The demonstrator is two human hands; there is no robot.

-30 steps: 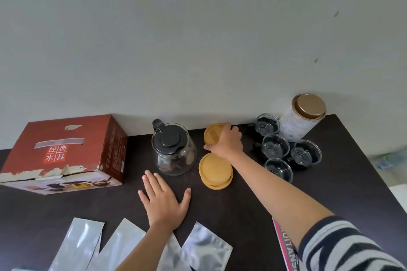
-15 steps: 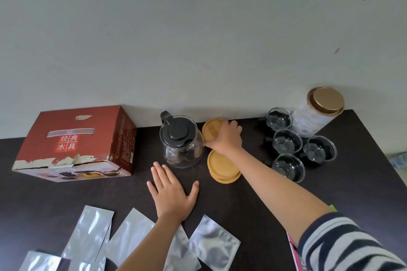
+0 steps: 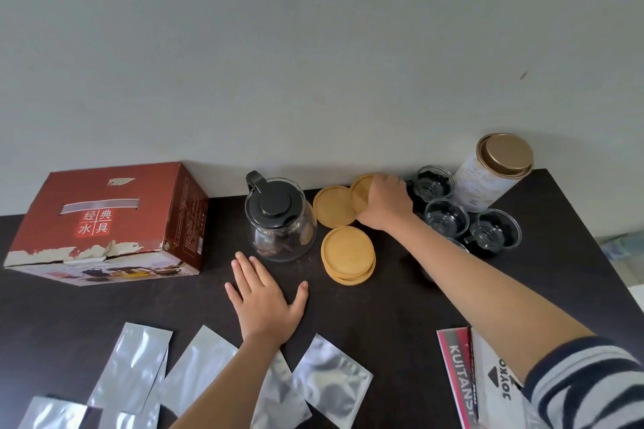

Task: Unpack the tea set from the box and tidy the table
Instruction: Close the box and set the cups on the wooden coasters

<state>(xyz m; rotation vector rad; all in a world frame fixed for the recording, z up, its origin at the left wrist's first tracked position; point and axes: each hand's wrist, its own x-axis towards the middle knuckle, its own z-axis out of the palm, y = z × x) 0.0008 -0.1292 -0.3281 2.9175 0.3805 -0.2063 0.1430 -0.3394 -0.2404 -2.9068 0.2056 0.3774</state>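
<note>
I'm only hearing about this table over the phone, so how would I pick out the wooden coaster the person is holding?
Start at the glass teapot with the black lid, near the wall. To its right a wooden coaster lies flat, with a stack of coasters in front of it. The one you want is the tilted coaster pinched in the right hand, overlapping the flat one: it alone is raised on edge.
</note>
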